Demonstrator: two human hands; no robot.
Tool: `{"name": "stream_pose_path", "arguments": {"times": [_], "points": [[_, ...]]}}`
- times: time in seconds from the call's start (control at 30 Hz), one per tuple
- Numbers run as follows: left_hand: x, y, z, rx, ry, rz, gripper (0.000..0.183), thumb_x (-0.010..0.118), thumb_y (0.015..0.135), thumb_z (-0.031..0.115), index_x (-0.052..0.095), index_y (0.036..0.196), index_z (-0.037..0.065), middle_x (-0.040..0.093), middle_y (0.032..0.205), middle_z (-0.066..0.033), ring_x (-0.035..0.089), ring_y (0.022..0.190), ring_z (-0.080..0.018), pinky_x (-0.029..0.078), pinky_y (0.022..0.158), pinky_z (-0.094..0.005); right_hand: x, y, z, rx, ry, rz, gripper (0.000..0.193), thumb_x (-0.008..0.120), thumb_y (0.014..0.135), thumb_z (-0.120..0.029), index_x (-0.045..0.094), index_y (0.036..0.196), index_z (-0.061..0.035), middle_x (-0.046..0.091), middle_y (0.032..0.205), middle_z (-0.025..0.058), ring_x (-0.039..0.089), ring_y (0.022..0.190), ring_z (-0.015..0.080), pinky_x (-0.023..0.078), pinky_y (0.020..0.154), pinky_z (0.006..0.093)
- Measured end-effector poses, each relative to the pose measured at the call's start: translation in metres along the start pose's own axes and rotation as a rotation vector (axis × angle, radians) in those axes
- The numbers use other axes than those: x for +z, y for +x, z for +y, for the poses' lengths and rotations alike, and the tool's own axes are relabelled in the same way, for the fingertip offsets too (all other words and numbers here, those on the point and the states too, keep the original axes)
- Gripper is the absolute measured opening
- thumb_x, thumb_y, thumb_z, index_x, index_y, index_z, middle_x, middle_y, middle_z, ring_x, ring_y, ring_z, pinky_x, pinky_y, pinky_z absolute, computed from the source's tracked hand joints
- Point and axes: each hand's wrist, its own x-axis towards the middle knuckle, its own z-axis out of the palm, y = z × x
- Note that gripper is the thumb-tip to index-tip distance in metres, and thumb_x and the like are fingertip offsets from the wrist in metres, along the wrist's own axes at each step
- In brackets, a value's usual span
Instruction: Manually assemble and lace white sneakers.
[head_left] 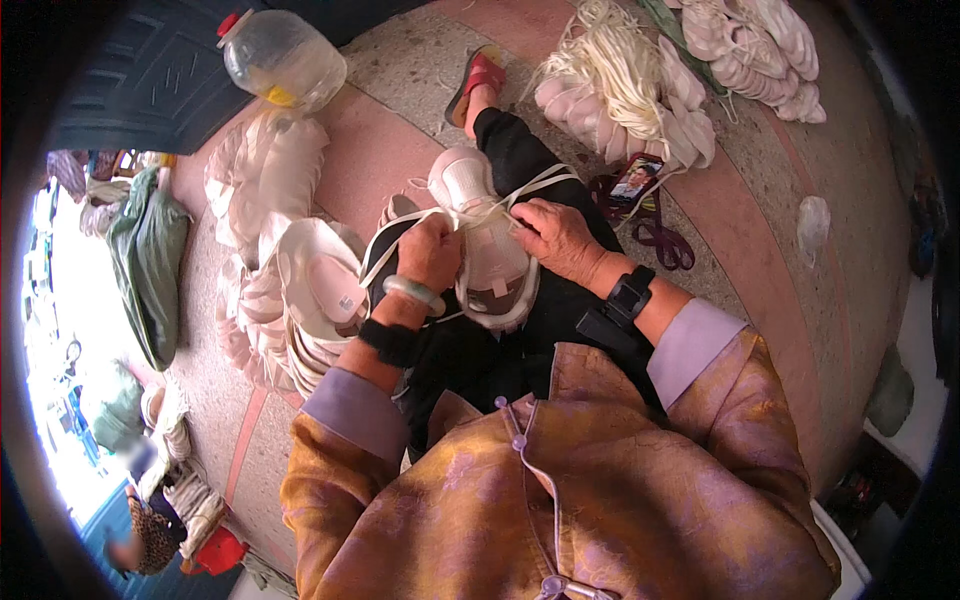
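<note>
A pale pinkish-white sneaker upper (497,262) rests across my black-trousered lap, its rounded tongue (463,180) pointing away from me. White shoelace (545,183) crosses the upper between my hands, with loose lengths trailing out on both sides. On the left of the upper, my left hand (430,252) is closed with its fingers curled around the lace. From the right, my right hand (562,238) pinches the lace near the eyelets. Fingers partly cover the lacing, so the exact eyelets in use are hidden.
Stacked shoe uppers (318,285) stand beside my left arm, with another stack (265,175) behind. A clear jug (290,65) lies beyond. Bundled laces (605,65) cover more uppers (570,110) at the far right. A purple lanyard (665,245) lies nearby. Another person (150,535) is at lower left.
</note>
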Motion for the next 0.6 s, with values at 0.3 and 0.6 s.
{"name": "stream_pose_path", "arguments": {"times": [0.3,0.6], "points": [[-0.004,-0.030,0.034,0.297,0.262,0.097,0.040,0.065,0.071,0.023,0.049,0.101,0.001,0.058,0.088,-0.0188,0.058,0.081,-0.0334,0.046,0.070,-0.0406,-0.014,0.008,-0.033,-0.157,-0.199,0.087,0.010,0.056,0.072,-0.015,0.057,0.081,-0.0105,0.053,0.080,0.0069,0.057,0.079,0.0231,0.041,0.069,0.0366],[-0.006,-0.034,0.039,0.150,0.255,0.038,0.018,0.057,0.074,0.018,0.055,0.082,0.002,0.058,0.073,-0.0178,0.058,0.072,-0.0351,0.046,0.064,-0.0419,0.015,0.022,-0.048,-0.102,-0.241,-0.045,0.014,0.050,0.076,-0.015,0.062,0.073,-0.0081,0.060,0.083,0.0107,0.061,0.083,0.0255,0.037,0.077,0.0417]]}}
